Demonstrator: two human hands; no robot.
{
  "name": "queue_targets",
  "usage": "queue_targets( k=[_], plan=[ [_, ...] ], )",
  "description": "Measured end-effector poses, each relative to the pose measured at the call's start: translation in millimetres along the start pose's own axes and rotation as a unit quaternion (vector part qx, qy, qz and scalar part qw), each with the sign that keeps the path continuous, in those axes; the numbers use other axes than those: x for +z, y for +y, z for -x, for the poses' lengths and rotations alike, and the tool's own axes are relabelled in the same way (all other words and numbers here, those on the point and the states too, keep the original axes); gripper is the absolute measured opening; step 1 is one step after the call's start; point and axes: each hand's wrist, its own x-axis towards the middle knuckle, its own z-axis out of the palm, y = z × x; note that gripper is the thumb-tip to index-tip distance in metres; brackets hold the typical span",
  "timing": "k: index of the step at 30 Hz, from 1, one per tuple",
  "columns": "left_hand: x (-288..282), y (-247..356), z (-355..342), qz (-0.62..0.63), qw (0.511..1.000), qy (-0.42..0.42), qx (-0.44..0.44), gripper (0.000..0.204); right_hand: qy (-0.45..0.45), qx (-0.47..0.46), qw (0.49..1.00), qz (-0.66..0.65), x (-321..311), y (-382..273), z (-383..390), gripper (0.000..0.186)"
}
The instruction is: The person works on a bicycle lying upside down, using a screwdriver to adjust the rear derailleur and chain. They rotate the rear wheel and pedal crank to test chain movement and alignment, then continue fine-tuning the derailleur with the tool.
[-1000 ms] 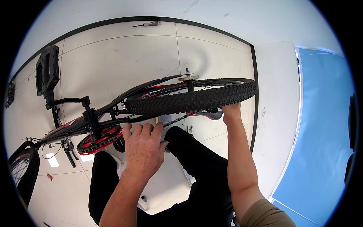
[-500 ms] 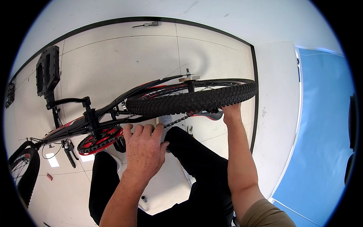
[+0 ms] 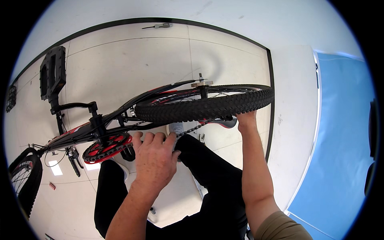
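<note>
An upside-down bicycle stretches across the view, its knobby rear wheel (image 3: 208, 109) at the right. My left hand (image 3: 156, 162) is closed, fingertips curled over the bicycle chain (image 3: 196, 129) just right of the red and black chainring (image 3: 106, 149). The stretch of chain in its fingers is hidden. Beneath the rear wheel's right part, my right hand (image 3: 247, 119) reaches in near the hub side. The tyre covers its fingers, so their hold does not show. The black saddle (image 3: 225, 123) sits low beside it.
A black pedal (image 3: 53, 74) sticks up on its crank at the left. The front wheel (image 3: 27, 180) is at the far left. A screwdriver (image 3: 160, 25) lies by the far wall. A small red piece (image 3: 52, 186) rests on the tiles. A blue panel (image 3: 340, 132) stands right.
The whole view has shifted very slightly. Both hands stay in the same places on the bicycle, with no visible change of grip.
</note>
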Motion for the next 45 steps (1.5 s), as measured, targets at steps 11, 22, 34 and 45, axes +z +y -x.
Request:
queue_targets(
  k=[11, 22, 34, 45],
  plan=[
    [2.3, -1.4, -1.8, 0.081, 0.995, 0.057, 0.014, 0.023, 0.007, 0.005, 0.999, -0.035, 4.1, -12.7, 6.4, 0.048],
    [-1.1, 0.5, -1.2, 0.078, 0.995, 0.053, 0.014, 0.026, 0.021, 0.017, 0.998, -0.064, 9.2, -21.2, 9.3, 0.053],
    [-1.6, 0.1, -1.9, 0.1, 0.993, 0.05, 0.02, 0.022, 0.023, 0.042, 0.995, -0.088, 9.7, -22.7, 8.9, 0.048],
    [-1.4, -4.0, -0.5, 0.089, 0.994, 0.06, 0.019, 0.023, 0.071, 0.166, 0.98, -0.084, 18.3, -48.0, 17.2, 0.022]
  ],
)
